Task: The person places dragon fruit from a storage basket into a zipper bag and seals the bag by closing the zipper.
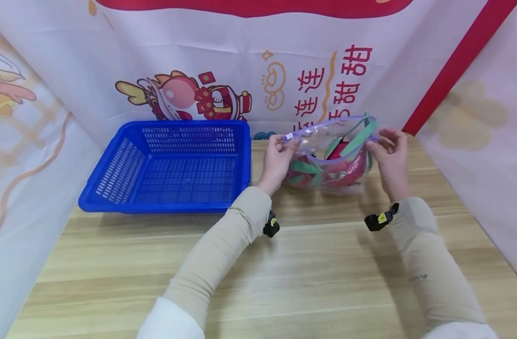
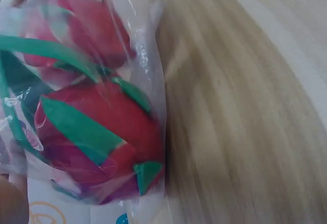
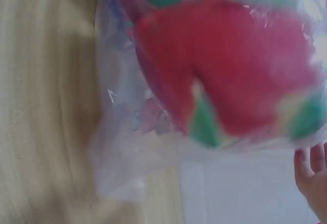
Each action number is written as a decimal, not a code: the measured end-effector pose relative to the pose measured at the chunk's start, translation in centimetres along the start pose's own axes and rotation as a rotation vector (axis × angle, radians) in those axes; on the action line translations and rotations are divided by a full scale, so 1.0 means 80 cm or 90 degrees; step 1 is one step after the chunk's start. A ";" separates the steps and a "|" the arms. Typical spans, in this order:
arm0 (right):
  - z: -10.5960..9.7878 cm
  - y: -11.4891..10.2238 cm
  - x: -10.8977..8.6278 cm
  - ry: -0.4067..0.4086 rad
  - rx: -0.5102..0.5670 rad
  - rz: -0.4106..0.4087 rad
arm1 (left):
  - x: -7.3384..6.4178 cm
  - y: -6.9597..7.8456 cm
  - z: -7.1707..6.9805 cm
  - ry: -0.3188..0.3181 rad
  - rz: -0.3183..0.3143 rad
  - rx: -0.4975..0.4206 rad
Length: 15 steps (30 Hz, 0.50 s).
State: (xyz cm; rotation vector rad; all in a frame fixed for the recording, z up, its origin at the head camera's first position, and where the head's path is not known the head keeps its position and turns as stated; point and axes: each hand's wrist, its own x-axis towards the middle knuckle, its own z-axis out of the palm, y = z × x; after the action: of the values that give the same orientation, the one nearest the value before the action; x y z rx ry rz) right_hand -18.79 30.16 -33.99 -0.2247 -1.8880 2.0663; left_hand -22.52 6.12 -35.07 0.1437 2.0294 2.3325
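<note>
Pinching the clear bag (image 1: 328, 172), probably limp and slippery, by its purple rim (image 1: 322, 161), likely the firmest hold, with left hand (image 1: 278, 164) and right hand (image 1: 392, 162).

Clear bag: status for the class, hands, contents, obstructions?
Left hand, right hand pinching clear bag at rim. Mouth open, red-and-green items inside. Blue basket alongside, apparently not blocking.

On the surface (image 1: 326, 273) before me, the basket (image 1: 165, 208) stands on the left, and to its right the bag (image 1: 343, 189) is between my hands, the left hand (image 1: 279, 162) at its left edge, beside the basket, the right hand (image 1: 393, 160) at its right. Inside the bag, the fruits (image 2: 102, 137) sit side by side. Cloth (image 1: 250, 37) hangs behind basket and bag alike.
</note>
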 end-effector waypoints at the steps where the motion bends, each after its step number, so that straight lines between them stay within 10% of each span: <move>1: 0.000 0.004 0.000 0.019 0.007 -0.002 | -0.001 -0.001 0.002 -0.001 0.006 -0.003; 5: -0.004 0.020 0.000 0.049 0.011 0.023 | -0.001 -0.004 0.009 -0.014 0.009 -0.040; 15: -0.006 0.024 0.007 0.168 0.080 -0.012 | 0.003 0.012 0.004 0.015 0.073 0.118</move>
State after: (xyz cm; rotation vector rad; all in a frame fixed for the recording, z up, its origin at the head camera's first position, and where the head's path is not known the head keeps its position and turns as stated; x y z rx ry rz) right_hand -19.45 30.66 -35.89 -0.4234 -1.5944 2.0211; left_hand -22.69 6.32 -34.05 0.2459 2.3067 2.2131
